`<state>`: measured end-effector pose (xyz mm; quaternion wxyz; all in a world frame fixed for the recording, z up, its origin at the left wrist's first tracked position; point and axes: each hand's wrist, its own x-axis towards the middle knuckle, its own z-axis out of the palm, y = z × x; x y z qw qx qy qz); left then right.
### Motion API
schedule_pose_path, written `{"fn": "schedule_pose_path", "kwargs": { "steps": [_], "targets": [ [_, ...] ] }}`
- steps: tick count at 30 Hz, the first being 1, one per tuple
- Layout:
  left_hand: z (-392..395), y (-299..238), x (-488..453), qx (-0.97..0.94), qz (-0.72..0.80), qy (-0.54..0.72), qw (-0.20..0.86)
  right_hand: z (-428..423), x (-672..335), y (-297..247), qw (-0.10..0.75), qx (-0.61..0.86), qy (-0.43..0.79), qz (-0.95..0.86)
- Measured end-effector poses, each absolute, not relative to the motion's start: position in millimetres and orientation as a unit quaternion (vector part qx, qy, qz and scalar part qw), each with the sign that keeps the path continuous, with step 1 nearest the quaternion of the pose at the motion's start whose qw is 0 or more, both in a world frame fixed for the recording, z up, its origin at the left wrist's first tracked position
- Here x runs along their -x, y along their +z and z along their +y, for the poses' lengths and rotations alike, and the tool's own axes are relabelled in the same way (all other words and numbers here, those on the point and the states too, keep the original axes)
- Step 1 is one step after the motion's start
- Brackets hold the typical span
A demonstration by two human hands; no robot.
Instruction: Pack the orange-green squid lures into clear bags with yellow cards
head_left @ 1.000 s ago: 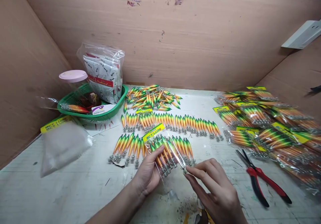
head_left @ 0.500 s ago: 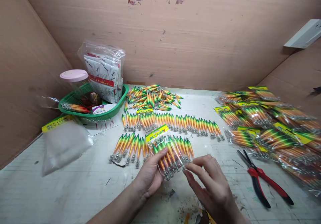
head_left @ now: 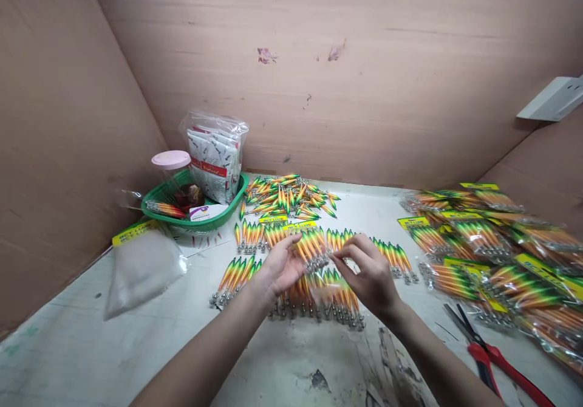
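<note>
Lure packet (head_left: 310, 246) held above the tabletop (head_left: 136, 346), over the loose lure rows (head_left: 314, 300). My left hand (head_left: 280, 267) and right hand (head_left: 368, 273) both pinching its edges. Best keep grip light, bag level.

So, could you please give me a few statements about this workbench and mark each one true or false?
1. Both hands, left hand and right hand, hold a clear bag of lures. True.
2. The green basket sits on the right side of the table. False: it is at the far left.
3. The red-handled pliers lie near the right edge. True.
4. The pink lid lies flat on the table. False: it tops a clear jar in the basket.
</note>
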<state>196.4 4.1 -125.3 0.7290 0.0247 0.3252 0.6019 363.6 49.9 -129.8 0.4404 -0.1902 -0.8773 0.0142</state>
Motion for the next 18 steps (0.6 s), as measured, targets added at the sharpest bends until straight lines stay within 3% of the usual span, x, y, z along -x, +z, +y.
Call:
{"fn": "schedule_pose_path", "kwargs": {
  "steps": [4, 11, 13, 15, 17, 18],
  "targets": [
    [2.5, -133.5, -190.6, -0.025, 0.332, 0.611, 0.718, 85.6, -345.9, -143.2, 0.459, 0.195, 0.018, -0.867],
    [-73.4, -129.1, -160.1, -0.093, 0.363, 0.571, 0.731, 115.8, -351.7, -170.0, 0.450, 0.233, 0.039, -0.861],
    [-90.2, -121.8, -128.5, -0.154, 0.483, 0.594, 0.624, 119.7, -353.6, -178.3, 0.437, 0.249, 0.056, -0.863],
    [-101.8, -117.1, -88.2, -0.224, 0.645, 0.584, 0.439, 121.2, -353.2, -185.6, 0.421, 0.269, 0.079, -0.863],
    [-111.2, -118.7, -45.8, -0.217, 0.848, 0.424, 0.233, 120.8, -351.4, -190.5, 0.402, 0.293, 0.101, -0.862],
    [-115.9, -122.5, -25.9, -0.181, 0.887, 0.385, 0.180, 120.3, -350.7, -191.9, 0.391, 0.303, 0.109, -0.862]
  ]
}}
